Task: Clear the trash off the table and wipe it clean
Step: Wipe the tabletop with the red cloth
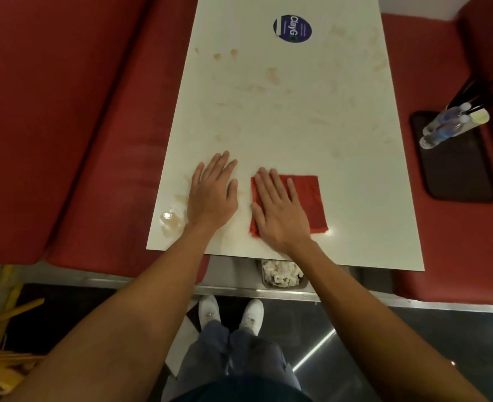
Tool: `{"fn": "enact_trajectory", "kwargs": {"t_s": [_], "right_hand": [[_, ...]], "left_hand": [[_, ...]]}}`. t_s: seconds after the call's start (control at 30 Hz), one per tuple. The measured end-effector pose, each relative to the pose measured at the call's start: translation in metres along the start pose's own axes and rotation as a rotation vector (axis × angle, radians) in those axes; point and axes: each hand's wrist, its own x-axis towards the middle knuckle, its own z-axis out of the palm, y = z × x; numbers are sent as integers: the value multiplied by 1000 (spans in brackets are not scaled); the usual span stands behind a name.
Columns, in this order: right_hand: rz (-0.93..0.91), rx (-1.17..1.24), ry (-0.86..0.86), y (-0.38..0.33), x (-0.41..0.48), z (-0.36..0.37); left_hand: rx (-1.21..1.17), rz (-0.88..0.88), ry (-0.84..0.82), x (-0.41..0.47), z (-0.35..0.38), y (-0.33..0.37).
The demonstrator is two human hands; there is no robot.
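Head view: right hand (280,210) flat on cloth (312,204)

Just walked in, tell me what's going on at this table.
A person stands at the near end of the white table. The right hand presses flat on a folded red cloth; the left hand rests flat on the bare top beside it. Brownish smears mark much of the surface beyond, and a wet patch sits near the left corner, so wiping is not finished. A container of crumpled white paper sits below the near edge.
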Motion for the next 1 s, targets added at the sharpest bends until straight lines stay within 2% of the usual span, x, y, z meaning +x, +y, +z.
{"fn": "enact_trajectory", "kwargs": {"t_s": [0.07, 0.1, 0.2, 0.27, 0.33, 0.47, 0.5, 0.53, 0.6, 0.67, 0.73, 0.8, 0.9, 0.93, 1.0], "right_hand": [[-152, -14, -35, 18, -29, -1], [-165, -22, -44, 31, -36, -3], [54, -6, -7, 51, -22, -5], [228, 24, 30, 36, -1, -1], [255, 32, 50, 12, 7, 1], [-144, 4, -19, 18, -34, 2], [-183, 3, -32, 31, -43, 0], [-160, 3, -31, 43, -46, -2], [25, 15, -6, 53, -37, -4], [219, 32, 29, 39, -13, -1], [284, 42, 51, 11, 6, 1], [151, 41, 37, -7, 3, 4], [-201, -2, -27, 11, -34, 3], [-254, -10, -40, 26, -40, 1], [-183, -16, -29, 52, -35, -3]], "left_hand": [[-8, -4, 4, 0, 0, -1], [-10, -7, 7, -1, 0, -1], [-12, -13, 11, -1, 0, 1], [-5, -16, 11, -1, 0, 1], [4, -16, 11, -2, 0, 2], [6, -40, 16, -3, -1, 4], [4, -50, 16, -4, -2, 3], [4, -61, 16, -6, -2, 3], [7, -77, 17, -9, -2, 3], [5, -85, 15, -10, -2, 3], [-4, -88, 21, -10, -2, 3], [-20, -87, 29, -11, -2, 2], [-60, -82, 28, -10, -4, 0], [-71, -79, 24, -11, -4, -2], [-90, -80, 11, -14, -5, -6]]}}
